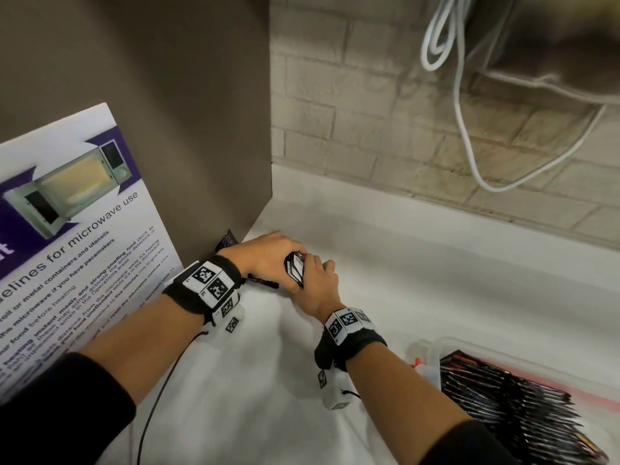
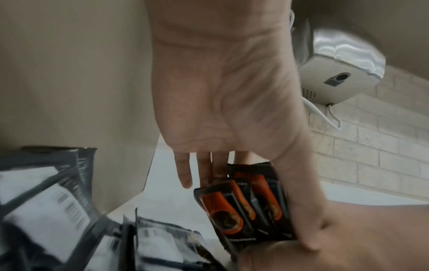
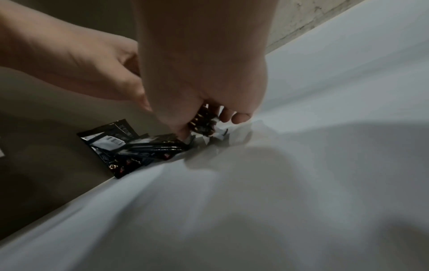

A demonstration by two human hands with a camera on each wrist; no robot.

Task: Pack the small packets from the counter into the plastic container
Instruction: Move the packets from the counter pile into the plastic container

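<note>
Both hands are meeting at the counter's back corner: right hand is gripping a stack of black-and-orange packets, left hand is pressing straight fingers against it. Loose packets are lying beside the brown panel. Plastic container, near right, is sitting well filled.

Small packets: flat black foil sachets with orange-red print on one face and a white barcode label on the other. One bunch, several sachets stacked face to face and standing on edge, is held off the counter near its rear left corner. A loose heap lies on the counter against the brown side panel. Plastic container: clear, at the counter's front right, holding a dense row of sachets standing on edge.
</note>
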